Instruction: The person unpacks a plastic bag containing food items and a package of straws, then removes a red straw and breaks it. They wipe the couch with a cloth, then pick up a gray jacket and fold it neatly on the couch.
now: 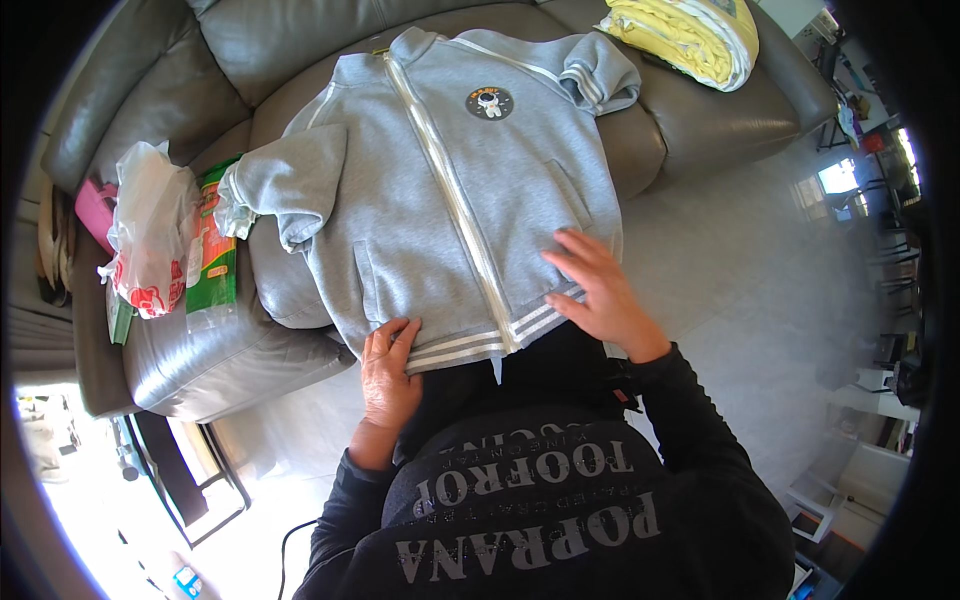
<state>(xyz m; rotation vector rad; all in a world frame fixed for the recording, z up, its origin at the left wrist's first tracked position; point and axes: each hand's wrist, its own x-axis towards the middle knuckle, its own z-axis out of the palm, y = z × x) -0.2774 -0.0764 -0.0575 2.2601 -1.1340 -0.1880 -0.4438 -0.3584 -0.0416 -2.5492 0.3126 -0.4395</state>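
Observation:
A grey zip-front jacket lies spread front up over the sofa, its lower end reaching towards my lap. Its white zip runs closed from the collar to the striped hem. A round astronaut patch is on the chest, and both sleeves are folded in, cuffs bunched. My left hand touches the hem's left corner, fingers on top; whether it pinches the cloth is unclear. With fingers spread, my right hand is at the hem's right side, over the fabric below the pocket.
On the grey leather sofa at left are a white plastic bag, a green-and-orange packet and a pink item. A folded yellow-and-white bundle sits at the far right. A black metal frame stands on the floor, lower left.

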